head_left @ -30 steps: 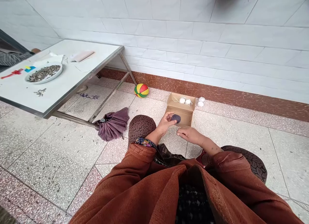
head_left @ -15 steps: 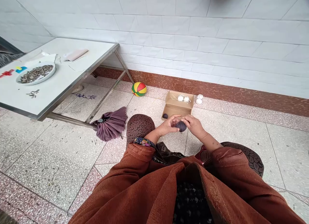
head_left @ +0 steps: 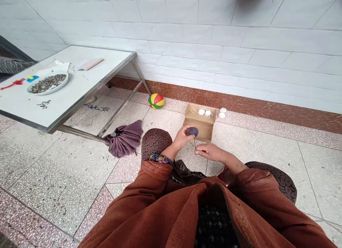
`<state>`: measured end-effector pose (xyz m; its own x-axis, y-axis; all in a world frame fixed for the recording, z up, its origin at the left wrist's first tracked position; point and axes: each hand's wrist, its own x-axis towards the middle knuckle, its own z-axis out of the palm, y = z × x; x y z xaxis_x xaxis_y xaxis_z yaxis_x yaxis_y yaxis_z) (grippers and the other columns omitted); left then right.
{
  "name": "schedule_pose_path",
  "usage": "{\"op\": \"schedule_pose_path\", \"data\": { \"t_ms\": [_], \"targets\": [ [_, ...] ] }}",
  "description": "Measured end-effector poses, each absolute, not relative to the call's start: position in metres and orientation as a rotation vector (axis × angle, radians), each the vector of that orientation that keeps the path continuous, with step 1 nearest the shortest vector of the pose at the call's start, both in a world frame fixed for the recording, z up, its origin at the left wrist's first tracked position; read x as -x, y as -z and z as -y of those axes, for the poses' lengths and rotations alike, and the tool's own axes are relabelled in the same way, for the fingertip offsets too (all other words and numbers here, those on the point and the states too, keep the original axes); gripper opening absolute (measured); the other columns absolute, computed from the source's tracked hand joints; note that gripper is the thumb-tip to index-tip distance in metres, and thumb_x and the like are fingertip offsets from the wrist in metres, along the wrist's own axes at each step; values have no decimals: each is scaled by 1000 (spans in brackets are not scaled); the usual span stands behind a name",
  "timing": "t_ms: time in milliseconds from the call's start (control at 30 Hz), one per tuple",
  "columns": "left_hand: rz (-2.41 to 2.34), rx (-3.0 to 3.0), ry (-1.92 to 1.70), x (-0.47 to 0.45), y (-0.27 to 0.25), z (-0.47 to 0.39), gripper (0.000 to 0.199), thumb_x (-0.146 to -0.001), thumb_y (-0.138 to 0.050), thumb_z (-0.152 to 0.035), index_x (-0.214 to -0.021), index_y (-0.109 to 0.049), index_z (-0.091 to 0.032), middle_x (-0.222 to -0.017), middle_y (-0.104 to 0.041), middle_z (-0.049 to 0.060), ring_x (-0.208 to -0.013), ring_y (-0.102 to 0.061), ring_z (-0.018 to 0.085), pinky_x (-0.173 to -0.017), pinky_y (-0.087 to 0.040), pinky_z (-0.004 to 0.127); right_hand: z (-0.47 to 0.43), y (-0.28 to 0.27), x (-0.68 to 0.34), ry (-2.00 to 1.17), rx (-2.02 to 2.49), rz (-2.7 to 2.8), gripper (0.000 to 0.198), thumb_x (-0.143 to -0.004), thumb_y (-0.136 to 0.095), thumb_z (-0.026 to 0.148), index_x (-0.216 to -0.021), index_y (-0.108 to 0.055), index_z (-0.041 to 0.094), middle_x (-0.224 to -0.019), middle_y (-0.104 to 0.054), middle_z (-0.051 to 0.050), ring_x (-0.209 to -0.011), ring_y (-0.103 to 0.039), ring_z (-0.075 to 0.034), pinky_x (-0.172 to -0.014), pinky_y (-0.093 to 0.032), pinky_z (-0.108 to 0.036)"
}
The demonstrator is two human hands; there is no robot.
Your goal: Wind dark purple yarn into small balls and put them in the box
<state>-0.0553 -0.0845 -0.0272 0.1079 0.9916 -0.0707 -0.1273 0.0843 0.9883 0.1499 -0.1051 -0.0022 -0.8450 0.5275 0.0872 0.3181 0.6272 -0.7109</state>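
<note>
My left hand grips a dark purple ball of yarn between thumb and fingers, above the near part of an open cardboard box. A short strand of yarn runs down from the ball to my right hand, whose thumb and forefinger pinch it. White yarn balls with loose ends lie in the box's far part, its lid side. More white balls sit on the floor just right of the box. Part of the box's inside is hidden behind my left hand.
At left stands a white metal-framed table with a plate of sunflower seeds and a folded cloth. A gathered purple bag leans by its leg. A striped ball rests near the tiled wall.
The purple ball has gone up and left in my left hand. My right hand has come off the ball and down, drawing a strand taut. The view has shifted slightly.
</note>
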Motion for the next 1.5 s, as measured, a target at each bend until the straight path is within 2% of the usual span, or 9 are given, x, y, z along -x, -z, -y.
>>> {"op": "schedule_pose_path", "data": {
  "t_ms": [133, 333, 600, 700, 933, 1100, 1200, 1333, 1500],
  "targets": [
    [-1024, -1282, -997, 51, 29, 88, 58, -58, -82, -15, -114, -67, -17, -113, -62, 8, -97, -62, 19, -93, -48, 35, 95, -15, -160, -985, 864, 2316, 39, -103, -43, 48, -87, -66, 21, -77, -66, -2, -71, -61, -17, -69, -45, -27],
    [-612, -1158, -803, 43, 24, 94, 89, -65, -88, -27, -144, -48, -28, -110, -66, 7, -99, -64, 19, -91, -47, 36, 76, -3, -167, -852, 1150, 2027, 35, -99, -48, 47, -85, -67, 22, -79, -69, -3, -75, -63, -19, -71, -46, -29],
    [-622, -884, -909, 42, 17, 99, 58, -69, -86, -29, -124, -67, -22, -125, -66, 10, -108, -63, 23, -90, -49, 35, 80, 30, -160, -829, 1411, 2158, 19, -99, -49, 28, -97, -67, 23, -82, -71, -3, -74, -65, -20, -67, -46, -27],
    [-698, -833, -1018, 42, 20, 97, 56, -65, -87, -26, -117, -67, -20, -120, -67, 10, -105, -63, 20, -91, -49, 34, 87, 29, -157, -846, 1346, 2346, 18, -99, -51, 28, -96, -68, 22, -90, -73, -5, -79, -66, -21, -70, -46, -28],
    [-1093, -1067, -1055, 47, 26, 91, 55, -60, -82, -23, -110, -60, -18, -103, -66, 5, -91, -61, 17, -89, -47, 34, 100, 3, -155, -995, 796, 2481, 36, -103, -46, 45, -82, -65, 22, -74, -64, -2, -71, -60, -17, -69, -45, -27],
    [-967, -1216, -922, 46, 26, 95, 76, -55, -83, -16, -125, -53, -21, -104, -62, 3, -89, -59, 15, -80, -45, 29, 89, -9, -163, -891, 915, 2197, 33, -102, -48, 45, -91, -69, 22, -84, -69, -4, -77, -64, -19, -74, -48, -29],
    [-765, -1203, -847, 43, 24, 99, 79, -58, -85, -15, -129, -53, -23, -105, -63, 4, -95, -61, 17, -84, -45, 31, 80, -4, -165, -792, 1047, 2087, 30, -100, -50, 43, -90, -70, 23, -86, -71, -5, -82, -65, -20, -77, -48, -30],
    [-626, -1001, -937, 41, 21, 101, 68, -61, -88, -20, -123, -61, -23, -115, -66, 6, -109, -61, 20, -96, -44, 35, 74, 13, -160, -768, 1202, 2045, 27, -100, -48, 37, -91, -69, 22, -84, -71, -4, -80, -66, -20, -76, -48, -30],
    [-714, -793, -1036, 43, 20, 101, 55, -63, -89, -26, -112, -65, -20, -116, -67, 7, -106, -62, 21, -97, -47, 39, 79, 29, -157, -793, 1298, 2231, 23, -100, -46, 31, -94, -67, 22, -82, -71, -4, -74, -65, -19, -70, -48, -28]
  ]
}}
